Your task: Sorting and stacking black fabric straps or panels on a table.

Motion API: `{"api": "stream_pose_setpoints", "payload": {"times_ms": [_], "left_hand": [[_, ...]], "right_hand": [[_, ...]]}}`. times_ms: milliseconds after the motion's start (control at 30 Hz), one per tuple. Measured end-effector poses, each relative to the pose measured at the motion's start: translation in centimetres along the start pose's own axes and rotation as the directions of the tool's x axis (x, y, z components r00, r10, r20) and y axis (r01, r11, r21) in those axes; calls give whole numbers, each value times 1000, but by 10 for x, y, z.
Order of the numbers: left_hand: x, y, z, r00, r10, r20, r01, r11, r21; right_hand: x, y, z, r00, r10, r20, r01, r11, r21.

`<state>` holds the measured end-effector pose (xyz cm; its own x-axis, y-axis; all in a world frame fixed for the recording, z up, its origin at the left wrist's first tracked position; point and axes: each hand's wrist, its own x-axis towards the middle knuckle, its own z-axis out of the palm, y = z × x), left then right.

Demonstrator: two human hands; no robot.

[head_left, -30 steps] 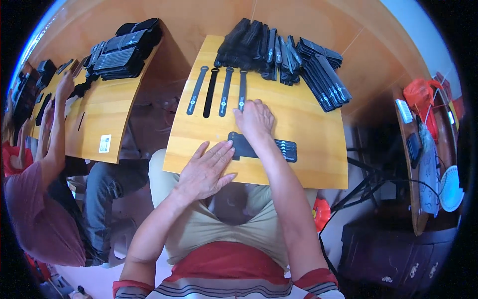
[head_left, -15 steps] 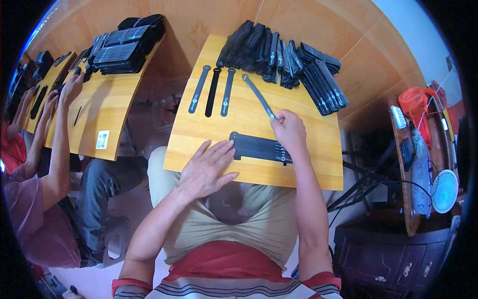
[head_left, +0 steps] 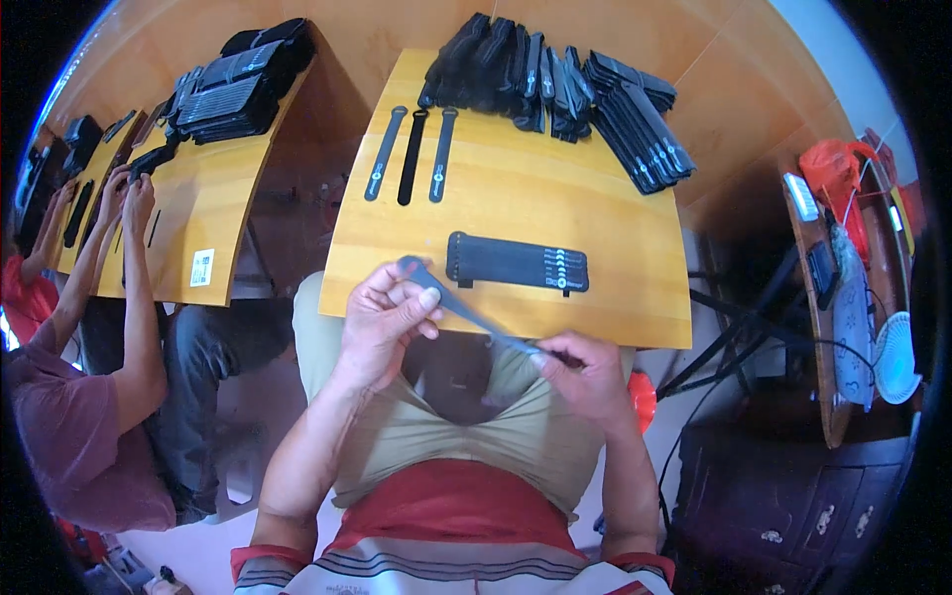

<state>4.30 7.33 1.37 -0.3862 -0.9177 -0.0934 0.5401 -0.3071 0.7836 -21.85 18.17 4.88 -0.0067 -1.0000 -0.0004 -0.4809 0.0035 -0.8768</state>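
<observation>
A dark grey strap [head_left: 466, 309] with one rounded end stretches between my hands, just over the table's near edge. My left hand [head_left: 382, 322] pinches its wide, rounded end, and my right hand [head_left: 583, 372] grips the other end lower down. Beyond it, a neat stack of similar straps [head_left: 511, 263] lies crosswise on the table, white print at its right end. Three single straps lie lengthwise at the left: a grey one [head_left: 385, 154], a black one [head_left: 412, 159] and another grey one [head_left: 442, 157].
Piled bundles of straps [head_left: 496, 74] and a fanned stack [head_left: 640, 139] fill the far side of my wooden table [head_left: 555, 203]. At the left, another person [head_left: 89, 416] works at a second table [head_left: 213, 218] with more bundles [head_left: 238, 84]. A shelf [head_left: 818, 327] stands at right.
The strap has come off the tabletop toward me. My left hand has left the stack and taken the strap's rounded end. My right hand has moved nearer, still holding the other end.
</observation>
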Motion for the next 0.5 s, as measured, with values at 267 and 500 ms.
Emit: {"api": "stream_pose_setpoints", "payload": {"times_ms": [267, 500], "left_hand": [[-4, -8, -6, 998, 64, -9, -63, 991, 117], [5, -20, -1, 987, 123, -107, -53, 865, 499]], "right_hand": [[-4, 38, -3, 998, 25, -63, -11, 979, 203], [5, 52, -14, 950, 188, -249, -96, 935, 340]]}}
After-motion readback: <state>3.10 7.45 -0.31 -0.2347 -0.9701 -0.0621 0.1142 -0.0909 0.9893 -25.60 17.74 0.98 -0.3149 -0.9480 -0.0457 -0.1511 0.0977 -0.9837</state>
